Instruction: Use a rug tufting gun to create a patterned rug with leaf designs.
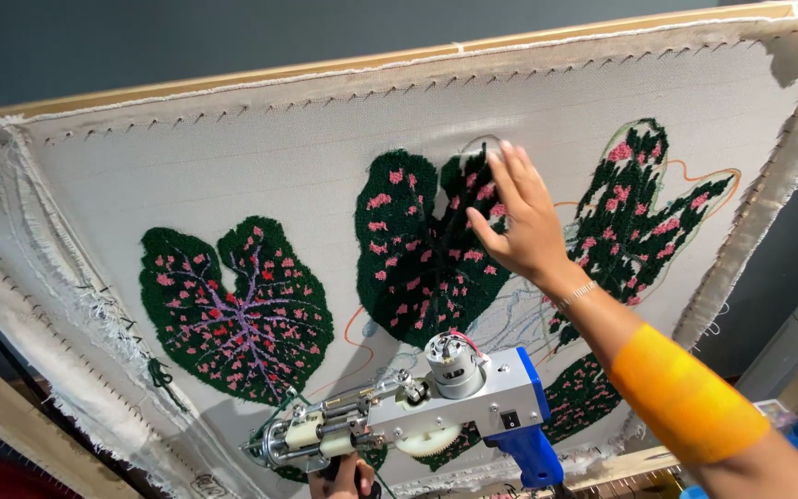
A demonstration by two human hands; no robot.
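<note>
Right hand [521, 217] is fully open, fingers spread, palm flat against the middle tufted leaf [417, 245] on the stretched cloth [260, 157]; it grips nothing. Left hand [344, 478] is closed around the lower handle of the tufting gun [417, 411], low in view, near the cloth.

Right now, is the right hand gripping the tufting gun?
No, the right hand lies open on the tufted cloth; the tufting gun sits below it.

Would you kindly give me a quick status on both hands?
Right hand open, flat on middle tufted leaf. Left hand grips tufting gun low. Nothing between.
</note>
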